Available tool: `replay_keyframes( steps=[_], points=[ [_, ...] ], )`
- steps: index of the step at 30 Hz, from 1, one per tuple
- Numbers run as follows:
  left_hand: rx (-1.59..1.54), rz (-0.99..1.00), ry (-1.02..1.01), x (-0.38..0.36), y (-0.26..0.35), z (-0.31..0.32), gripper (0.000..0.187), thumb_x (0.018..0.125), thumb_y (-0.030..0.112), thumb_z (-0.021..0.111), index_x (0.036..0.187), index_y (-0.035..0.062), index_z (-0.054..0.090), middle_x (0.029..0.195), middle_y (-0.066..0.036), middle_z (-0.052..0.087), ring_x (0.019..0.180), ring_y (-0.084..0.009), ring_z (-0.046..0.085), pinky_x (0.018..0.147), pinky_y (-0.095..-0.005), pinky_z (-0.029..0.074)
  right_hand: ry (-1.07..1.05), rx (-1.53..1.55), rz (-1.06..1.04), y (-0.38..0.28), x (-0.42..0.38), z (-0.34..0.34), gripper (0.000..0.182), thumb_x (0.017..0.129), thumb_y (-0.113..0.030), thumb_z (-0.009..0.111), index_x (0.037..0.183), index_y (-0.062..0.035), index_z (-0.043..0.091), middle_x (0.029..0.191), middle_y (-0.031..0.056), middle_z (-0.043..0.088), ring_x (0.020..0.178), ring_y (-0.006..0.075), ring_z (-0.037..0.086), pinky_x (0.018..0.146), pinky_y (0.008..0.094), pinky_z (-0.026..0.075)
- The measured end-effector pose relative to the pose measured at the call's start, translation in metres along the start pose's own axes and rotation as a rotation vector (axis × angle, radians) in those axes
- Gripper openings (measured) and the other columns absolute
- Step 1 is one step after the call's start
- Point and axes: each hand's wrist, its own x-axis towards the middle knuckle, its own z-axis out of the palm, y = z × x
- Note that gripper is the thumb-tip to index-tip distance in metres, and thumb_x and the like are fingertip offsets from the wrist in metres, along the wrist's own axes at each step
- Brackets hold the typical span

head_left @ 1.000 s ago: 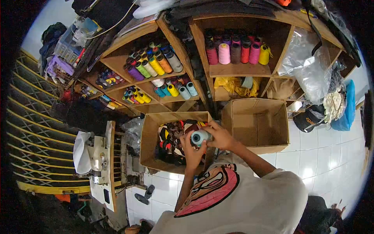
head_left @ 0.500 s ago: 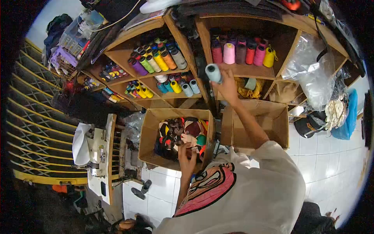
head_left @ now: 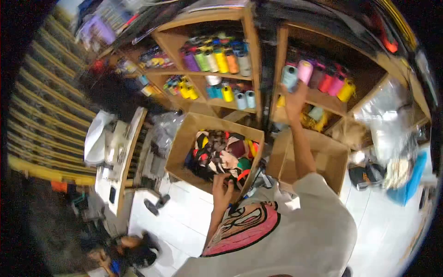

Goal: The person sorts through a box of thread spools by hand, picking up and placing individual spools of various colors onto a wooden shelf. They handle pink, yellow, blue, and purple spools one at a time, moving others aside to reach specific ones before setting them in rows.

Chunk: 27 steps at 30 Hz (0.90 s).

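Note:
My right hand (head_left: 294,98) is raised at the right-hand shelf, closed round the lower part of a light blue thread cone (head_left: 289,77). The cone stands upright beside a pink thread cone (head_left: 304,72), just above my fingers. Motion blur hides whether its base touches the shelf board. Lower down, my left hand (head_left: 222,188) hangs at the near edge of a cardboard box (head_left: 182,177), fingers loosely bent and apart, with nothing visible in them. Inside that box lie mixed fabric scraps (head_left: 226,152) in black, beige, red and green.
A second cardboard box (head_left: 330,159) sits under my right forearm. Wooden shelves (head_left: 207,74) hold several coloured thread cones. A sewing machine (head_left: 108,143) stands left. Clear plastic bags (head_left: 387,120) hang right. Another person's hands (head_left: 104,261) show at lower left.
My right hand has carried the light blue cone from in front of the shelf divider to the right, beside the pink cone. The view has turned; my left hand stays by the box.

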Motion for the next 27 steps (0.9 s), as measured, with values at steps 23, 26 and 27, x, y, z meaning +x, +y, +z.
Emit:
replay_keyframes(
  steps=[23,26,27],
  points=[
    [0.209,0.101,-0.220,0.050,-0.155,-0.170,0.031,0.086,0.020,0.060,0.113,0.0044,0.057,0.111,-0.020,0.054,0.109,-0.0389,0.050,0.094,-0.0457,0.040,-0.626,0.277,0.484,-0.125,-0.283,-0.107,0.037,0.089,-0.014,0.061,0.122,0.0011,0.052,0.104,0.0142,0.062,0.090,0.0270,0.061,0.079,0.0352,0.049],
    [0.205,0.123,-0.100,0.063,-0.216,-0.185,0.031,0.083,0.019,0.061,0.112,0.0090,0.056,0.107,-0.020,0.054,0.105,-0.0411,0.049,0.092,-0.0494,0.038,-0.594,0.046,0.366,-0.199,-0.313,-0.123,0.036,0.085,-0.007,0.061,0.120,-0.0024,0.053,0.096,0.0156,0.062,0.086,0.0308,0.061,0.076,0.0381,0.049],
    [0.324,0.110,-0.088,0.064,-0.226,-0.190,0.035,0.083,0.022,0.061,0.116,0.0103,0.055,0.109,-0.021,0.053,0.109,-0.0414,0.047,0.093,-0.0533,0.037,-0.595,-0.009,0.388,-0.208,-0.329,-0.122,0.037,0.084,-0.008,0.063,0.119,-0.0029,0.053,0.096,0.0165,0.060,0.087,0.0326,0.059,0.078,0.0384,0.048]
  ],
)
